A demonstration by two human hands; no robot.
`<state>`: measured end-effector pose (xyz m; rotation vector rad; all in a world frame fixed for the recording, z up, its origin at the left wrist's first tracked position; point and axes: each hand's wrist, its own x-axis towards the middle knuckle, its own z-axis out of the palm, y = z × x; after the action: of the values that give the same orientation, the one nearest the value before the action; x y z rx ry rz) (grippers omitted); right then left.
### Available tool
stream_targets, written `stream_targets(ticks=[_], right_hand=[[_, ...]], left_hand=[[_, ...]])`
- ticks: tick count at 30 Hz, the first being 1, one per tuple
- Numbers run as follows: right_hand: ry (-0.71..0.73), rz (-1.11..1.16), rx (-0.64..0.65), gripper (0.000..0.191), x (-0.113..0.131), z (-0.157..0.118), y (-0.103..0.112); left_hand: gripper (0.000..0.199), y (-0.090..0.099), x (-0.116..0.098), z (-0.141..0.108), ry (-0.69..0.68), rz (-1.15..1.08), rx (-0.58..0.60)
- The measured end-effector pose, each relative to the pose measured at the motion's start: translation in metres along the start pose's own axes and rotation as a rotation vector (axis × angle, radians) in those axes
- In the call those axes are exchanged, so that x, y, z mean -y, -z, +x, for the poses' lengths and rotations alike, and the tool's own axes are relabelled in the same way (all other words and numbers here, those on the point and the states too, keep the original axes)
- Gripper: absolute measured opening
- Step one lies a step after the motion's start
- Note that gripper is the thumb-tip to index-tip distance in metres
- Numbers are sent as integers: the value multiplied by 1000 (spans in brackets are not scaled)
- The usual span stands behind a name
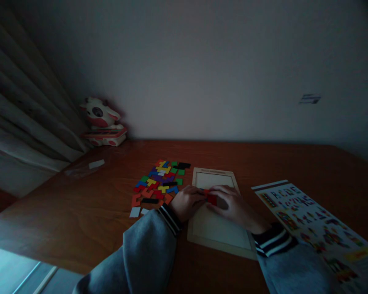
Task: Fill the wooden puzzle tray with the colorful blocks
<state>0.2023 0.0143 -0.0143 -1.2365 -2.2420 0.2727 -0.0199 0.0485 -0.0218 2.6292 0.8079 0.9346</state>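
Note:
A shallow wooden puzzle tray [214, 244] with a pale base lies in front of me. Over its middle, both hands meet around red puzzle pieces [212, 199]. My right hand [231, 205] has its thumb and fingers closed about the red from the right. From the left, my left hand [187, 201] presses its closed fingertips against the red pieces' edge. A bit of blue shows just above those fingertips. Fingers partly cover the pieces, so their full outline is hidden. Left of the tray lies a loose spread of coloured puzzle pieces [163, 189].
A printed pattern sheet [309, 218] with letters and figures lies at the right. At the back left stands a cow-shaped toy keyboard [106, 130] beside a curtain [27, 98]. A clear plastic bag [86, 168] with a white label rests on the wooden table [64, 208].

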Motion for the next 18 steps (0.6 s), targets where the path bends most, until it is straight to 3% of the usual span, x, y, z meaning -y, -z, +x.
stream_targets(ticks=[10,14,18], right_hand=[[71,-46,-6,35,-4,-1,-4],[56,-22,-3,33,1,0,-1],[38,-9,-17,33,2,0,1]], left_hand=[[21,8,-11,3,102,-12,-60],[27,20,0,3,287,244,-97],[33,35,21,-4,540,485,-12]])
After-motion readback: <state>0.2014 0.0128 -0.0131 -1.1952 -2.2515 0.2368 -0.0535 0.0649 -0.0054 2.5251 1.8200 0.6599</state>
